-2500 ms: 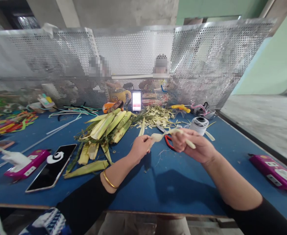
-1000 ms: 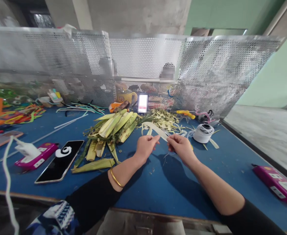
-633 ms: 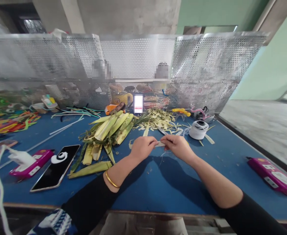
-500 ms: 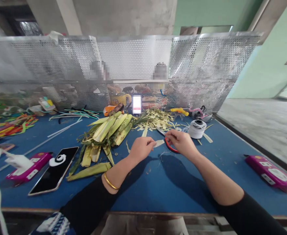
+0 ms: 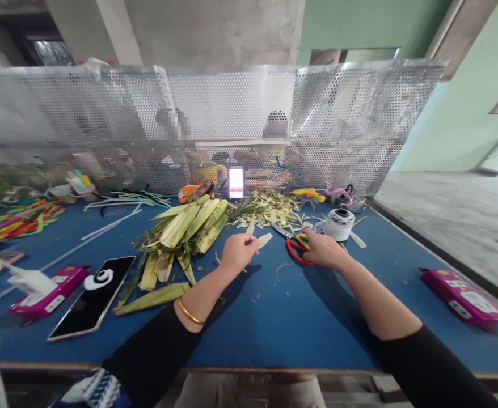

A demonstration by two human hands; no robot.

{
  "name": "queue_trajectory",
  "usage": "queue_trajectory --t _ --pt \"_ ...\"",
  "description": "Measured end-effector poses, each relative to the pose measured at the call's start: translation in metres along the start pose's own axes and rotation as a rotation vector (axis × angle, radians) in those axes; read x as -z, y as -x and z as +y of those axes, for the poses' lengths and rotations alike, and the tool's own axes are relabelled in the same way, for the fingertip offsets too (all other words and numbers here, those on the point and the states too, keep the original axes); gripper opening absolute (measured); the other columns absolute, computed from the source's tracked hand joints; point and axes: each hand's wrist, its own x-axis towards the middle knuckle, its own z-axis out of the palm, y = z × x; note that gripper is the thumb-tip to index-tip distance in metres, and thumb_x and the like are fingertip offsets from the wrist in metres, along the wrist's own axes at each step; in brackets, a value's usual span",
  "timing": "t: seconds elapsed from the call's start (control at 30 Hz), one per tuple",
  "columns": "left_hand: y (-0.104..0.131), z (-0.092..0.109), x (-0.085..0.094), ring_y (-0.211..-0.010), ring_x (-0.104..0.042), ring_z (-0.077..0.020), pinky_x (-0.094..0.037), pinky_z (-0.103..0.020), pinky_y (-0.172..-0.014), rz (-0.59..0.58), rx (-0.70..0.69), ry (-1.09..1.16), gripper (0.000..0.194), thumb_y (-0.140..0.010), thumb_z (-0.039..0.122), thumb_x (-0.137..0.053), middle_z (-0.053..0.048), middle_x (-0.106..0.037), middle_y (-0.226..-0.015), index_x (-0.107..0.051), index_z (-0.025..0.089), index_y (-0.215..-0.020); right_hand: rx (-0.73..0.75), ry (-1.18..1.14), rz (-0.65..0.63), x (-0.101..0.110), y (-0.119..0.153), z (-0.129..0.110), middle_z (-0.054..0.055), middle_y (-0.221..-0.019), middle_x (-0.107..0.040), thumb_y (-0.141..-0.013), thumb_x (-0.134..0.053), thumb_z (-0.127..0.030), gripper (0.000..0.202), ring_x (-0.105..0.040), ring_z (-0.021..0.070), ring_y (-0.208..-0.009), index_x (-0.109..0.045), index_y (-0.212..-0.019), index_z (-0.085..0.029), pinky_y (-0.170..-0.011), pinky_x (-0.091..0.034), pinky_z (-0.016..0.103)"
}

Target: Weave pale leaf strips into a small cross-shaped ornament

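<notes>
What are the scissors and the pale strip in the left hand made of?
Scissors: blades probably metal, grey and shiny; handles perhaps smooth plastic, bright red and yellow.
Pale strip: probably plant leaf, maybe corn husk; it looks thin and matte, resembling the leafy bundle, though I can't be sure.

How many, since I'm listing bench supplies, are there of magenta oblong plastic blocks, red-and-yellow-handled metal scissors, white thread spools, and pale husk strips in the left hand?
Magenta oblong plastic blocks: 2
Red-and-yellow-handled metal scissors: 1
White thread spool: 1
Pale husk strip in the left hand: 1
Total: 5
</notes>
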Motion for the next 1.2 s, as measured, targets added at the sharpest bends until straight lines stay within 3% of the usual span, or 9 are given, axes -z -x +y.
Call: queue_trajectory --t 0.1,0.23,0.33,0.43,0.57,0.7,0.87,1.03,1.2 --pt "-0.003 -0.004 -0.001 -0.039 -0.045 -0.0097 -0.033 -0.023 -0.047 0.007 0.033 0.030 0.030 -0.079 0.037 -0.056 0.000 -0.058 -0.048 -0.061 0.019 -0.055 -0.097 -0.338 -0.055 0.007 0.002 0.003 0.004 -0.072 -0.067 -0.066 -0.064 -0.019 0.062 -0.062 0.0193 -0.064 -0.051 -0.127 -0.015 -0.054 -0.037 0.026" --pt "-0.007 -0.008 -0.002 -0.038 -0.043 -0.0084 -0.033 -0.022 -0.046 0.040 0.067 0.079 0.028 -0.079 0.038 -0.055 0.000 -0.062 -0.055 -0.063 0.018 -0.061 -0.174 -0.870 -0.139 0.015 0.008 -0.002 -0.006 -0.047 -0.051 -0.066 -0.066 -0.032 0.040 -0.048 0.0121 -0.042 -0.061 -0.102 -0.015 -0.043 -0.035 0.024" --pt "-0.011 -0.012 -0.001 -0.039 -0.043 -0.0085 -0.032 -0.021 -0.045 0.092 0.065 0.088 0.028 -0.078 0.038 -0.055 0.000 -0.062 -0.055 -0.064 0.017 -0.062 -0.054 -1.126 -0.102 0.017 0.015 -0.012 -0.005 -0.051 -0.053 -0.061 -0.066 -0.031 0.032 -0.050 0.0119 -0.043 -0.059 -0.088 -0.017 -0.043 -0.038 0.025" --pt "-0.015 -0.014 0.001 -0.040 -0.042 -0.0084 -0.032 -0.022 -0.046 0.144 0.059 0.108 0.028 -0.078 0.038 -0.055 0.000 -0.062 -0.057 -0.065 0.017 -0.062 0.090 -1.233 -0.040 0.017 0.019 -0.025 -0.002 -0.065 -0.059 -0.060 -0.066 -0.030 0.040 -0.056 0.0132 -0.052 -0.056 -0.097 -0.018 -0.052 -0.047 0.028" --pt "-0.018 -0.015 0.005 -0.040 -0.043 -0.0079 -0.033 -0.022 -0.045 0.190 0.070 0.216 0.027 -0.078 0.038 -0.056 0.000 -0.063 -0.059 -0.064 0.017 -0.064 0.141 -1.195 0.003 0.011 0.019 -0.034 -0.006 -0.070 -0.052 -0.058 -0.075 -0.035 0.058 -0.053 0.0124 -0.058 -0.053 -0.109 -0.022 -0.061 -0.050 0.030" --pt "-0.018 -0.012 0.007 -0.040 -0.042 -0.0074 -0.031 -0.021 -0.043 0.239 0.110 0.310 0.024 -0.076 0.039 -0.059 0.000 -0.063 -0.060 -0.064 0.017 -0.066 0.224 -1.026 -0.031 0.005 0.020 -0.034 -0.007 -0.066 -0.047 -0.065 -0.073 -0.045 0.053 -0.047 0.0115 -0.060 -0.055 -0.108 -0.021 -0.057 -0.043 0.026" --pt "-0.016 -0.009 0.006 -0.039 -0.041 -0.0071 -0.031 -0.021 -0.043 0.208 0.097 0.309 0.026 -0.076 0.040 -0.059 0.001 -0.062 -0.058 -0.065 0.017 -0.066 0.242 -0.782 0.014 0.003 0.022 -0.033 -0.006 -0.066 -0.051 -0.069 -0.071 -0.043 0.046 -0.045 0.0114 -0.060 -0.062 -0.107 -0.020 -0.055 -0.036 0.024" --pt "-0.014 -0.008 0.003 -0.039 -0.041 -0.0067 -0.032 -0.021 -0.044 0.162 0.076 0.266 0.025 -0.077 0.038 -0.058 0.000 -0.062 -0.059 -0.064 0.017 -0.064 0.235 -0.750 0.031 0.004 0.023 -0.037 -0.003 -0.067 -0.055 -0.070 -0.068 -0.049 0.046 -0.046 0.0127 -0.060 -0.068 -0.105 -0.019 -0.055 -0.035 0.025" --pt "-0.013 -0.009 0.003 -0.040 -0.043 -0.0075 -0.034 -0.021 -0.045 0.153 0.052 0.259 0.026 -0.077 0.039 -0.058 -0.001 -0.062 -0.059 -0.065 0.017 -0.065 0.241 -0.756 -0.013 0.003 0.021 -0.036 -0.004 -0.062 -0.050 -0.070 -0.067 -0.051 0.047 -0.041 0.0125 -0.059 -0.070 -0.103 -0.018 -0.055 -0.034 0.024"
